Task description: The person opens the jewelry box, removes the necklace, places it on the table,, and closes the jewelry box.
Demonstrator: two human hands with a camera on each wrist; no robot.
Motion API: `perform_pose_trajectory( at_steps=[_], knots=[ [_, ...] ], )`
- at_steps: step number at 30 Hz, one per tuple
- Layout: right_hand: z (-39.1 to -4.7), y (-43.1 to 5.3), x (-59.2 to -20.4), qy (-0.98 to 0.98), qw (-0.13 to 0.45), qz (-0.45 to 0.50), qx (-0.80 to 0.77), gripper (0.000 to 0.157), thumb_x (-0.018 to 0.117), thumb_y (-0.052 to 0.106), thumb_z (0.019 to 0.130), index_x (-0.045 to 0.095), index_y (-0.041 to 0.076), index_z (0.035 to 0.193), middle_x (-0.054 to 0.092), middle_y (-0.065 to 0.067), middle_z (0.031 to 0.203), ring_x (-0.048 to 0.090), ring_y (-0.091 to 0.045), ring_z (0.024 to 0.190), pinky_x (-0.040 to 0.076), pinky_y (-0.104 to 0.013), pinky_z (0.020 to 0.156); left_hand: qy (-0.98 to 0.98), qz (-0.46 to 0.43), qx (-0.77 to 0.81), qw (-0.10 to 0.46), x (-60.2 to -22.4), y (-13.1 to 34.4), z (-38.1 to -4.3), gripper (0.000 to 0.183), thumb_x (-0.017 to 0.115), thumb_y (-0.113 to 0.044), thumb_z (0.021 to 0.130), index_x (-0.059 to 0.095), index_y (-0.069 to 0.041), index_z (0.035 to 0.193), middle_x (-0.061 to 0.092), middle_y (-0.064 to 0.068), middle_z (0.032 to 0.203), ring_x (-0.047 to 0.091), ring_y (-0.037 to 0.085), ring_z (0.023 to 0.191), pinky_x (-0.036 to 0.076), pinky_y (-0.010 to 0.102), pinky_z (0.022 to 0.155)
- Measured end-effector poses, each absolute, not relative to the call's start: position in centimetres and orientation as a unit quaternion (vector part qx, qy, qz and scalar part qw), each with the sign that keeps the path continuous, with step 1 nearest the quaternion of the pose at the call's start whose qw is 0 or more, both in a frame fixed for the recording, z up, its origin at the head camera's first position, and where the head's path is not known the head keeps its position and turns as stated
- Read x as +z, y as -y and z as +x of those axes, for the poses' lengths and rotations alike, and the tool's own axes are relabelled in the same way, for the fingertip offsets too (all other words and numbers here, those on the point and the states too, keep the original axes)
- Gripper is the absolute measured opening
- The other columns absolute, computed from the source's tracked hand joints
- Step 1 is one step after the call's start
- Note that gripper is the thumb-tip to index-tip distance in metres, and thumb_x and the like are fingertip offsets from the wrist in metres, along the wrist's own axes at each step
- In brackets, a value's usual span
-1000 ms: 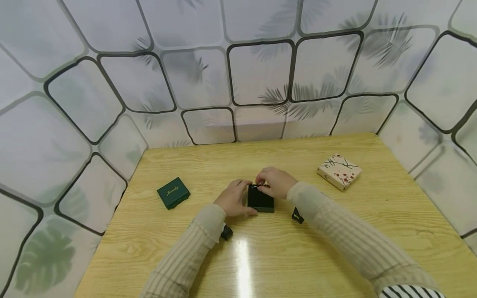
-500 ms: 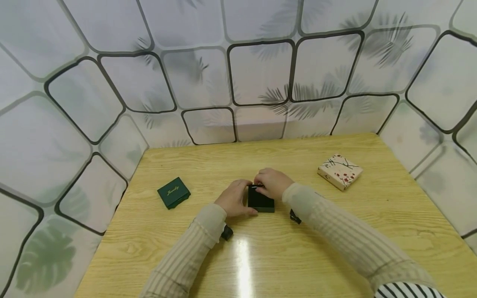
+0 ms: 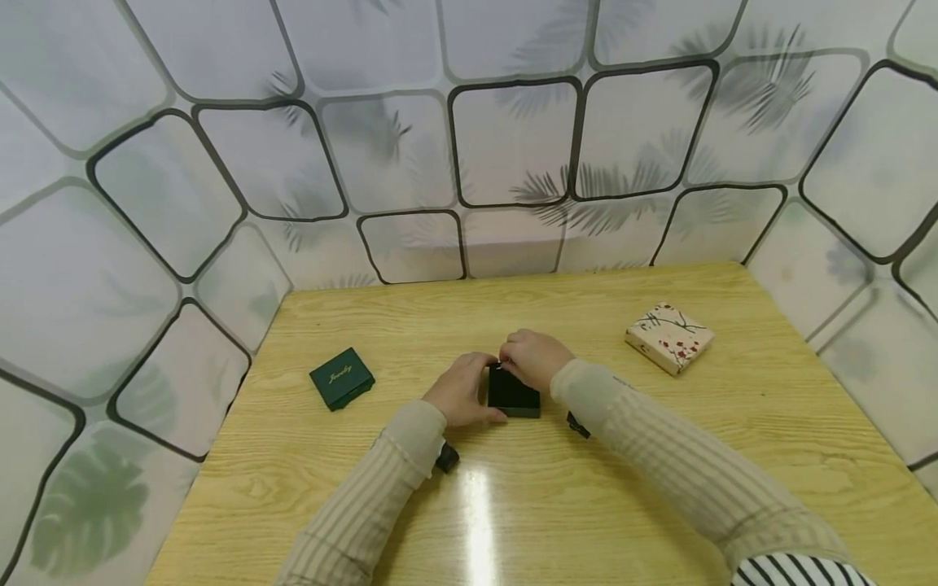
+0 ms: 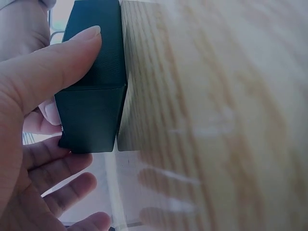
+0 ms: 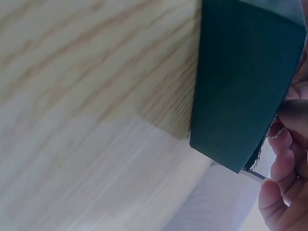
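Observation:
A dark green jewelry box base (image 3: 515,395) with a black inside sits mid-table. My left hand (image 3: 460,391) grips it from the left, its thumb (image 4: 79,57) on the near wall and fingers around the far corner. Over the box's back edge is my right hand (image 3: 537,360), thumb and fingers bent together. In the right wrist view a thin silvery chain (image 5: 276,133) runs between those fingers, and part of it hangs along the box's rim. Most of the chain is hidden by the hand and box.
Left on the wooden table (image 3: 330,472) lies a green lid (image 3: 341,378) with gold lettering. A cream box (image 3: 668,337) with a red blossom print lies at the right. Patterned curtain walls (image 3: 506,146) stand behind and beside the table.
My right hand has shifted slightly left along the box's back edge, and the pale strand seen in the box earlier is now mostly covered. The left hand and box stay put.

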State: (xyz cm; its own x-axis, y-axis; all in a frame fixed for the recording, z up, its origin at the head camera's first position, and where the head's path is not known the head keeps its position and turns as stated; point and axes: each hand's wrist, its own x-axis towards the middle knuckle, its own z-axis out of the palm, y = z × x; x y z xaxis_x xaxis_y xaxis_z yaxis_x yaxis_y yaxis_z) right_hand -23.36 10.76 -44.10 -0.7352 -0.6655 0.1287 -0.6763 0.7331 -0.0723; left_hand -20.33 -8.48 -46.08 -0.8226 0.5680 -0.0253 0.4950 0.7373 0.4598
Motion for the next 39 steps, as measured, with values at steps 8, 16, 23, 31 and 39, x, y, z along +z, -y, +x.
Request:
perform_pose_trajectory(
  at_steps=[8, 16, 23, 31, 39],
  knots=[
    [-23.37, -10.73, -43.98, 0.918, 0.065, 0.391, 0.021, 0.009, 0.069, 0.023, 0.091, 0.072, 0.014, 0.091, 0.063, 0.001, 0.086, 0.058, -0.015, 0.081, 0.052, -0.029, 0.073, -0.928, 0.284, 0.225, 0.087, -46.12, 8.44, -20.37, 0.091, 0.081, -0.050, 0.072, 0.039, -0.009, 0.142, 0.043, 0.006, 0.141, 0.038, 0.022, 0.132, 0.036, 0.037, 0.107],
    [-23.52, -10.74, -44.02, 0.916, 0.069, 0.396, 0.016, 0.008, 0.068, 0.021, 0.092, 0.072, 0.014, 0.090, 0.063, 0.001, 0.086, 0.058, -0.016, 0.081, 0.052, -0.029, 0.075, -0.927, 0.290, 0.223, 0.083, -46.14, 8.42, -20.33, 0.091, 0.082, -0.048, 0.072, 0.038, -0.008, 0.142, 0.043, 0.006, 0.142, 0.037, 0.022, 0.132, 0.035, 0.036, 0.108],
    [-23.72, -10.96, -44.00, 0.914, 0.066, 0.399, 0.007, 0.009, 0.068, 0.021, 0.092, 0.071, 0.015, 0.087, 0.062, 0.002, 0.083, 0.057, -0.015, 0.078, 0.051, -0.029, 0.073, -0.927, 0.294, 0.220, 0.082, -46.16, 8.41, -20.36, 0.090, 0.081, -0.048, 0.073, 0.038, -0.009, 0.141, 0.043, 0.006, 0.141, 0.036, 0.022, 0.133, 0.034, 0.036, 0.108],
    [-23.71, -11.24, -43.71, 0.912, 0.061, 0.406, 0.005, 0.010, 0.068, 0.020, 0.092, 0.069, 0.014, 0.084, 0.060, 0.002, 0.081, 0.057, -0.016, 0.077, 0.051, -0.029, 0.072, -0.925, 0.298, 0.224, 0.078, -46.03, 8.44, -20.27, 0.089, 0.082, -0.047, 0.073, 0.039, -0.007, 0.140, 0.044, 0.008, 0.140, 0.038, 0.023, 0.131, 0.036, 0.037, 0.107],
    [-23.88, -11.33, -44.11, 0.914, 0.071, 0.398, 0.015, 0.010, 0.064, 0.019, 0.094, 0.069, 0.013, 0.088, 0.061, 0.001, 0.085, 0.057, -0.016, 0.079, 0.051, -0.029, 0.073, -0.925, 0.297, 0.222, 0.080, -45.88, 8.43, -20.20, 0.092, 0.081, -0.047, 0.073, 0.038, -0.006, 0.142, 0.043, 0.008, 0.142, 0.037, 0.023, 0.132, 0.035, 0.037, 0.107]
  ],
)
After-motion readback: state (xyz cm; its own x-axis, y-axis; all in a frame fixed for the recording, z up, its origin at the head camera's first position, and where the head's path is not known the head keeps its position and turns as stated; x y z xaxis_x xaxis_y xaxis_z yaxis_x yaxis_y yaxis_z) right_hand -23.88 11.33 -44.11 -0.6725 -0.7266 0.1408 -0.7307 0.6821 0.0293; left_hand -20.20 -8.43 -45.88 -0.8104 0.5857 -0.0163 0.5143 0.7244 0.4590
